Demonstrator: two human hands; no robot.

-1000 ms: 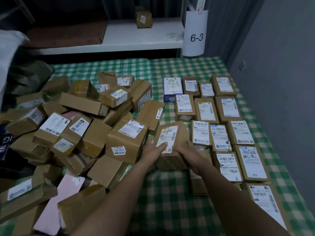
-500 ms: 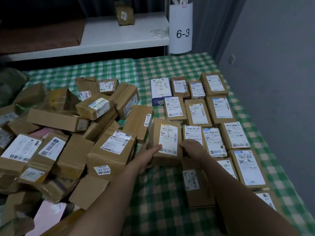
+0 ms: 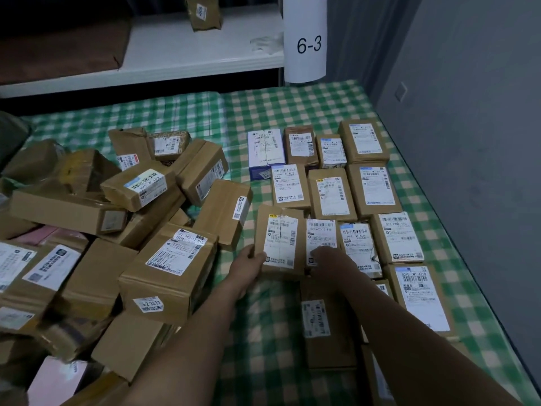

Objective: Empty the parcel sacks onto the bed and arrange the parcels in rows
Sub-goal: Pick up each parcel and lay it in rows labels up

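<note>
Your left hand (image 3: 248,260) grips the near left corner of a brown parcel (image 3: 279,244). The thumb is on top beside the white label, and the other fingers are hidden under the edge. The parcel lies flat on the green checked bed (image 3: 292,112), label up, at the left end of the third row from the far side. It touches the labelled box (image 3: 321,238) on its right.

Your right hand (image 3: 332,257) sits at the seam between those two. Its fingers (image 3: 314,253) reach over the lower part of the neighbour's label toward the parcel's right edge. I cannot tell whether they grip the parcel or only rest there.

The rows (image 3: 360,186) fill the right half of the bed, boxes side by side with labels up. The far row starts with a blue and white box (image 3: 265,148). A heap (image 3: 123,218) of brown boxes, tumbled at all angles, covers the left half, close to the parcel's left side. A long box (image 3: 325,323) lies partly under your right forearm. Beyond the bed, a white shelf (image 3: 190,54) carries one small package (image 3: 205,13), next to a sign (image 3: 307,45) reading 6-3.
</note>
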